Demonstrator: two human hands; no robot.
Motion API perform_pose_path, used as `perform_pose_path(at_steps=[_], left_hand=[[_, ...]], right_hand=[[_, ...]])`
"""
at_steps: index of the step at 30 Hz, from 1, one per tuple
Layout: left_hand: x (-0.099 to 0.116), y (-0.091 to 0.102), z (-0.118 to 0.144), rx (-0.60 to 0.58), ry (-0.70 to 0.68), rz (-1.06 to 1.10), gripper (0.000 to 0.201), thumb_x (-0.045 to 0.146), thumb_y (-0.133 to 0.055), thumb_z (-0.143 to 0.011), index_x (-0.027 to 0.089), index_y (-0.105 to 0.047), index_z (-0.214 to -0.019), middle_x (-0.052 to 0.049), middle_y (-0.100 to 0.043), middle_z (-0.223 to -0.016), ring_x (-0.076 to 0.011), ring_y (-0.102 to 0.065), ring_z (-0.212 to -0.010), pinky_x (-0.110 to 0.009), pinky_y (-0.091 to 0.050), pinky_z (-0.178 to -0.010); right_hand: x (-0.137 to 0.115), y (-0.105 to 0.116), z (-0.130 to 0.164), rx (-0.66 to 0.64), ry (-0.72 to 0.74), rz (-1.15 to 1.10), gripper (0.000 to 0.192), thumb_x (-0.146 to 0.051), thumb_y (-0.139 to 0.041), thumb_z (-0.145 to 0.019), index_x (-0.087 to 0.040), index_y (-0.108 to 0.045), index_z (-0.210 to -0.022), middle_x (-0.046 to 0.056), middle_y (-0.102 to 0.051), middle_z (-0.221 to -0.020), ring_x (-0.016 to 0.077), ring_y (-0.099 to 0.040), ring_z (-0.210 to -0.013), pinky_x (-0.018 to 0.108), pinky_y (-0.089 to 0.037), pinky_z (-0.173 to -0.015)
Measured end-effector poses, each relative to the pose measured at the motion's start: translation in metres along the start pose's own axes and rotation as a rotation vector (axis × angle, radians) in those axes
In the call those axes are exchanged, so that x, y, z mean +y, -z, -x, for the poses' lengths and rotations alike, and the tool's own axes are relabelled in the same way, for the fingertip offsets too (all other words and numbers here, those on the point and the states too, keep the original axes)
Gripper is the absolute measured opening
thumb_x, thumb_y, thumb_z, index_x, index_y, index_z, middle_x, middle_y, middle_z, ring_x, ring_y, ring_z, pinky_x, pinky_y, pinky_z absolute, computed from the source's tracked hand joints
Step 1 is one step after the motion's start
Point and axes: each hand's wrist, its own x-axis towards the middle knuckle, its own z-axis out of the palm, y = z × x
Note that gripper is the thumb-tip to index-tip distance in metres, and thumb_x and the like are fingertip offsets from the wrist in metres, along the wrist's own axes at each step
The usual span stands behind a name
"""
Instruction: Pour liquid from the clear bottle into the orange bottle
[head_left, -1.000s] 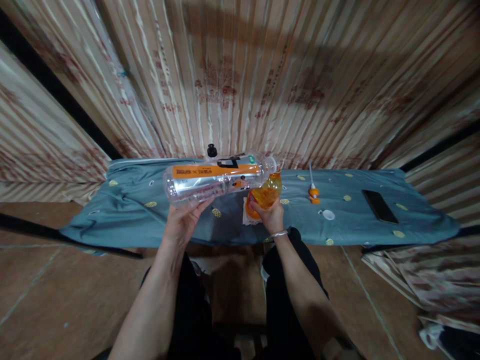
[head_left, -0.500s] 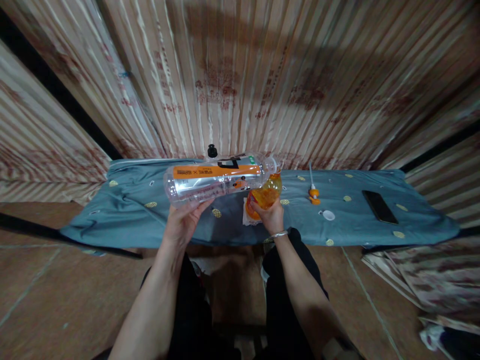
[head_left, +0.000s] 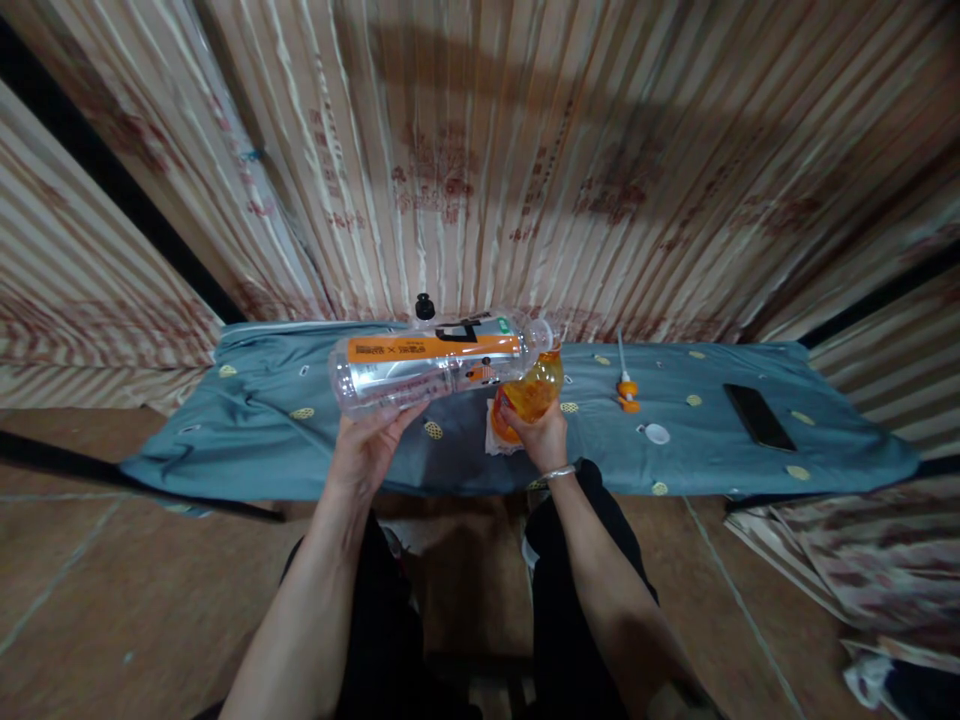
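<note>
My left hand point(head_left: 367, 445) is closed around the base end of a large clear plastic bottle point(head_left: 435, 362) with an orange and silver label. That bottle lies nearly level in the air, its mouth pointing right. My right hand point(head_left: 541, 430) grips a smaller amber bottle point(head_left: 538, 385), which tilts a little to the right. The clear bottle's mouth meets the neck of the amber one; whether liquid flows between them I cannot make out. Beneath the amber bottle is a folded pale tissue point(head_left: 501, 438), partly hidden by it.
On the blue patterned cloth point(head_left: 247, 430) to the right are an orange pump top point(head_left: 628, 392) with a tube, a white round cap point(head_left: 657, 434) and a dark phone point(head_left: 759, 416). A black-capped bottle top point(head_left: 424, 306) shows behind the clear bottle. Curtains point(head_left: 480, 180) hang behind.
Almost nothing differs. Both hands and both bottles hold nearly the same pose, and the view has shifted very slightly.
</note>
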Motion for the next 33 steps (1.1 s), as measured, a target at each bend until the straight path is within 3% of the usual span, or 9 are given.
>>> perform_pose_path(at_steps=[13,22,33], left_hand=[[-0.0026,0.0001,0.0,0.015,-0.017,-0.004,0.067,0.03,-0.101,-0.053,0.024,-0.079,-0.115,-0.01,-0.085,-0.107,-0.0378,-0.079,-0.113,-0.06,-0.056,-0.112],[-0.0013,0.0001,0.0005,-0.004,-0.017,-0.007,0.072,0.028,-0.098,-0.055,0.023,-0.076,-0.124,-0.012,-0.084,-0.108,-0.0406,-0.076,-0.119,-0.062,-0.054,-0.113],[-0.0017,0.0001,0.0002,-0.005,-0.015,-0.004,0.063,0.027,-0.098,-0.055,0.023,-0.079,-0.115,-0.01,-0.084,-0.105,-0.0394,-0.077,-0.118,-0.062,-0.053,-0.116]], right_hand=[[-0.0028,0.0004,0.0005,-0.006,-0.025,0.031,0.07,-0.062,-0.086,-0.058,-0.022,-0.059,-0.108,0.016,-0.082,-0.1,0.0388,-0.079,-0.1,0.047,-0.062,-0.083],[0.0011,-0.0002,-0.0004,0.009,0.008,0.021,0.066,-0.062,-0.086,-0.059,-0.024,-0.058,-0.106,0.014,-0.082,-0.099,0.0369,-0.079,-0.099,0.045,-0.062,-0.082],[-0.0075,0.0027,-0.0002,-0.019,-0.048,0.017,0.07,-0.058,-0.089,-0.057,-0.022,-0.058,-0.108,0.018,-0.082,-0.105,0.0409,-0.077,-0.11,0.05,-0.062,-0.09]])
